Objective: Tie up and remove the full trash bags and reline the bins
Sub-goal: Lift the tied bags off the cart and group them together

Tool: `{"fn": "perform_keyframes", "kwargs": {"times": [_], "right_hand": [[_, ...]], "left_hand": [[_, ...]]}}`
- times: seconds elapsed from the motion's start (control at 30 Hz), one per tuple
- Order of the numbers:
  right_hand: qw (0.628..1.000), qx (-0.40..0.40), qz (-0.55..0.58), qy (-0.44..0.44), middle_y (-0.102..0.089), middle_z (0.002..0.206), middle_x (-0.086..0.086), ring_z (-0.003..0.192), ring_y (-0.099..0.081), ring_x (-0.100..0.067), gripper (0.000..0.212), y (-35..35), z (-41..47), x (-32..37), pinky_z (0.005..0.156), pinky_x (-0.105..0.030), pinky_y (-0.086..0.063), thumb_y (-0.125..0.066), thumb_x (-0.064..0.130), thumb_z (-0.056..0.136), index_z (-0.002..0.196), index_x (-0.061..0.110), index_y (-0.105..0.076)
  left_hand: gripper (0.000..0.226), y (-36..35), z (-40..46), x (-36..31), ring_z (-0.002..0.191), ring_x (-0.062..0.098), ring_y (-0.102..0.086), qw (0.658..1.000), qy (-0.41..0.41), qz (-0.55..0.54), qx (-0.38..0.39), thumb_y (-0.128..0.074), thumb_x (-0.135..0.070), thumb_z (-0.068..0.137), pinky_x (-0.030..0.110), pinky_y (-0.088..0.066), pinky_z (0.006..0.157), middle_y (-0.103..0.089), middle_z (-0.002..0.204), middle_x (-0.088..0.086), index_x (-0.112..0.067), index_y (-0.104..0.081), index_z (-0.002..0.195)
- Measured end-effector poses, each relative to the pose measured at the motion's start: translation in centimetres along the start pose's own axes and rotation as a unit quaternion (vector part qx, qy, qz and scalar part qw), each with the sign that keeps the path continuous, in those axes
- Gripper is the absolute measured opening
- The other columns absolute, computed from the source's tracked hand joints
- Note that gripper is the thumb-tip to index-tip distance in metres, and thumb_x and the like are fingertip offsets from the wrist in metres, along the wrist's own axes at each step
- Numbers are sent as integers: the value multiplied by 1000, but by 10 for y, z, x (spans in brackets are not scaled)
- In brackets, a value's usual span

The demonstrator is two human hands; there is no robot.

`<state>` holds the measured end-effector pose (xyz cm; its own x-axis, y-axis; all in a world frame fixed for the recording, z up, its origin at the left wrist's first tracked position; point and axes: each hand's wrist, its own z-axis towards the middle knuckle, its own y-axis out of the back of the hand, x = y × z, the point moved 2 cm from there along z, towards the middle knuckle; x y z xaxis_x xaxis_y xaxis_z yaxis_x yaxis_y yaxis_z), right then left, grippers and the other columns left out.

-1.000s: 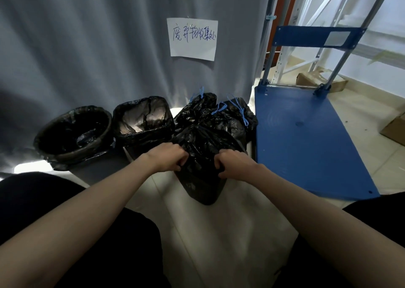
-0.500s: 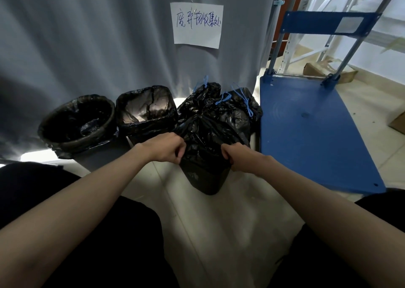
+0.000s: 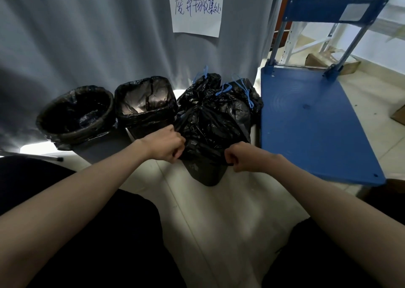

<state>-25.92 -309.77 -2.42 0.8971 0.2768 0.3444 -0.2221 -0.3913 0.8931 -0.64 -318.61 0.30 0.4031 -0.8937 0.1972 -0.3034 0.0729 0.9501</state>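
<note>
The left hand (image 3: 164, 144) is closed into a fist on the black plastic film at the left side of the small dark bin (image 3: 207, 173) that stands on the pale tiled floor (image 3: 219, 222) in the middle. The right hand (image 3: 242, 157) is also closed tight, and it pinches the black film at the right side of the same bin, near the rim. Between the two hands the full black plastic trash bag (image 3: 213, 123) rises out of this bin, with its top gathered into a bunch.

Just behind it, two other tied black bags with blue drawstrings (image 3: 226, 88) lie against the grey curtain (image 3: 87, 35). To the left stand a square bin lined with a black bag (image 3: 145, 103) and, beside it, a round bin lined with a black bag (image 3: 75, 114); both liners are open at the top. A white paper sheet with handwritten characters (image 3: 197, 12) hangs on the curtain. On the right, a blue flat platform cart (image 3: 311, 123) stands on the floor close to the bags.
</note>
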Motion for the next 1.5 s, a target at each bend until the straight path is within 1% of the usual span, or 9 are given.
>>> {"fn": "perform_keyframes", "kwargs": {"times": [0.23, 0.53, 0.73, 0.83, 0.93, 1.0, 1.1, 1.27, 1.5], "right_hand": [[996, -29, -86, 20, -48, 87, 8, 76, -51, -15, 26, -11, 3, -2, 61, -24, -37, -55, 0, 77, 80, 25, -49], [975, -74, -197, 72, -56, 99, -4, 92, -58, -23, 19, -17, 2, 0, 65, -28, -39, -52, 1, 85, 98, 13, -59], [958, -89, -233, 139, -58, 102, -4, 96, -56, -20, 22, -18, -8, 3, 77, -27, -43, -50, 2, 89, 105, 12, -61], [964, -69, -224, 125, -58, 103, -2, 95, -57, -18, 22, -18, -12, -1, 75, -25, -44, -49, 4, 91, 105, 16, -61], [975, -59, -194, 88, -58, 94, 5, 85, -59, -16, 18, -11, -12, 1, 64, -26, -43, -51, 11, 88, 97, 21, -63], [981, -143, -118, 51, -55, 79, 8, 70, -54, -16, 6, 6, -9, 1, 57, -27, -36, -53, 18, 82, 81, 20, -59], [965, -261, -18, 8, -55, 78, 3, 68, -52, -21, 3, 30, 2, 0, 56, -32, -38, -51, 13, 82, 83, 16, -51], [959, -259, -36, -104, -47, 115, -10, 103, -47, -26, 29, 28, 32, -3, 73, -34, -45, -51, 14, 90, 118, 7, -52], [950, -246, 57, -185, -44, 133, -11, 120, -43, -33, 54, 23, 59, -21, 96, -47, -45, -52, 36, 94, 140, 12, -39]], "left_hand": [[20, -11, 5, -23, 92, 13, -54, 989, -46, 139, -1, -47, -28, 86, 29, -28, 83, -59, 94, -10, -28, -66, 86], [24, -23, 7, -38, 86, 19, -54, 980, -56, 189, 4, -46, -11, 88, 32, -34, 84, -60, 88, -4, -21, -68, 86], [13, -19, 2, -35, 73, 16, -55, 977, -104, 185, -16, -60, -16, 79, 30, -36, 76, -58, 75, -6, -24, -66, 71], [19, -22, 0, -33, 78, 16, -56, 978, -104, 179, 4, -52, -18, 84, 31, -34, 78, -59, 79, -6, -24, -68, 76], [31, -18, 5, -33, 82, 15, -55, 989, -65, 131, -13, -45, -43, 89, 32, -33, 81, -59, 82, -8, -23, -66, 77], [38, 1, 10, -25, 72, 13, -53, 992, -13, 50, -113, -46, -56, 85, 31, -36, 76, -56, 75, -9, -24, -59, 68], [29, 21, 19, -4, 80, 16, -56, 980, 68, -55, -181, -45, -44, 92, 34, -48, 73, -54, 86, -5, -19, -56, 83], [45, 10, 42, 15, 118, 25, -51, 975, 196, -92, -58, -47, -30, 98, 42, -53, 85, -45, 132, 4, -12, -42, 139], [71, -8, 75, 25, 126, 34, -47, 954, 266, -137, 8, -50, -29, 97, 47, -48, 96, -34, 147, 11, -9, -13, 154]]}}
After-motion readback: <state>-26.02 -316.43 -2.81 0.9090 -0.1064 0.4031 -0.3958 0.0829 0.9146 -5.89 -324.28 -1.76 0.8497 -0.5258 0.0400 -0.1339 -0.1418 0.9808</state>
